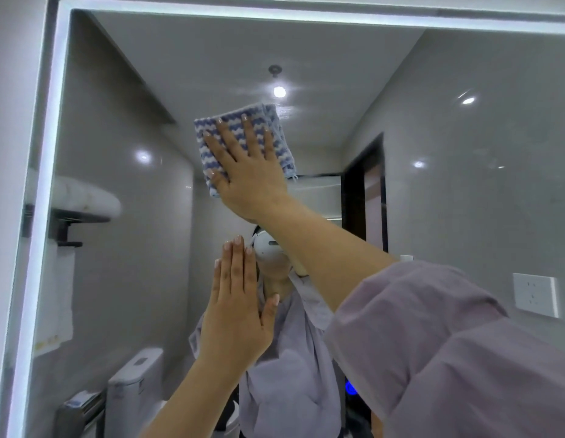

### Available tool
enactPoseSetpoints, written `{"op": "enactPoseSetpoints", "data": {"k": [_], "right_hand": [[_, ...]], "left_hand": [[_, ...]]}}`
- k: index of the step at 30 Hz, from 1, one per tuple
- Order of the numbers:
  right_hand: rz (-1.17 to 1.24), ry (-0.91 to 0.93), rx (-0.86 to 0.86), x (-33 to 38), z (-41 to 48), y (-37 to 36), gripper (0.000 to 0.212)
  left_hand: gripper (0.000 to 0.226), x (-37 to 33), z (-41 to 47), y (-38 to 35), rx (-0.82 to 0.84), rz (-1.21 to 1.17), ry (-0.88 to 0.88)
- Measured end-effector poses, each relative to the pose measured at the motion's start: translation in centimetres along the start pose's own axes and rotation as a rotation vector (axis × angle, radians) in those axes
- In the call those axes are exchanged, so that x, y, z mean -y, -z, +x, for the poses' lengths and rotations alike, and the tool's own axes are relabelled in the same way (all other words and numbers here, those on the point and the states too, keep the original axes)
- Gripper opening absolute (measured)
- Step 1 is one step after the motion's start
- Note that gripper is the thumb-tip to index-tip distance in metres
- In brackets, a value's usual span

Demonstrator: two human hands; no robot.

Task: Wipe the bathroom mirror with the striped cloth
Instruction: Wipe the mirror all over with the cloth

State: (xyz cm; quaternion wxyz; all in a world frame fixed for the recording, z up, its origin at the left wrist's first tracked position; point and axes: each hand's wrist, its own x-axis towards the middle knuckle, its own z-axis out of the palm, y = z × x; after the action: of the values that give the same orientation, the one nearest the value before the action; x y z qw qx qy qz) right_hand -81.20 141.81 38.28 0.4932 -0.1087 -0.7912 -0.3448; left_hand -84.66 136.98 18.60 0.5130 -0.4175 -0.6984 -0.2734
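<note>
Right hand [249, 175] presses the striped cloth [213, 143] flat on the mirror [449, 200]; left hand [237, 314] rests flat, empty. Wiping seems underway, unfinished.

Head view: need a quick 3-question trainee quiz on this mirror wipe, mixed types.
1. True or false: the right hand presses the striped cloth against the mirror with straight, spread fingers.
2. Pick one. The left hand is: A) gripping the cloth; B) open and flat at the glass, below the cloth; C) out of view.
3. Fill in: the lit strip runs along the mirror's top edge and its ____ edge.

Key: 1 true; 2 B; 3 left.
</note>
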Motion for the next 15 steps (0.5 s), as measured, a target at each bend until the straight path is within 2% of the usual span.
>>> {"op": "enactPoseSetpoints", "data": {"k": [5, 10, 15], "right_hand": [[-0.030, 0.033, -0.016, -2.9, 0.3, 0.6, 0.061], [-0.047, -0.159, -0.055, -9.3, 0.1, 1.8, 0.061], [0.035, -0.366, -0.093, -14.9, -2.2, 2.5, 0.059]], "left_hand": [[0.075, -0.1, -0.2, 0.3, -0.006, 0.002, -0.015], [0.075, -0.1, -0.1, 0.4, -0.002, -0.004, -0.025], [0.076, -0.2, -0.2, 0.6, 0.027, -0.005, -0.015]]}}
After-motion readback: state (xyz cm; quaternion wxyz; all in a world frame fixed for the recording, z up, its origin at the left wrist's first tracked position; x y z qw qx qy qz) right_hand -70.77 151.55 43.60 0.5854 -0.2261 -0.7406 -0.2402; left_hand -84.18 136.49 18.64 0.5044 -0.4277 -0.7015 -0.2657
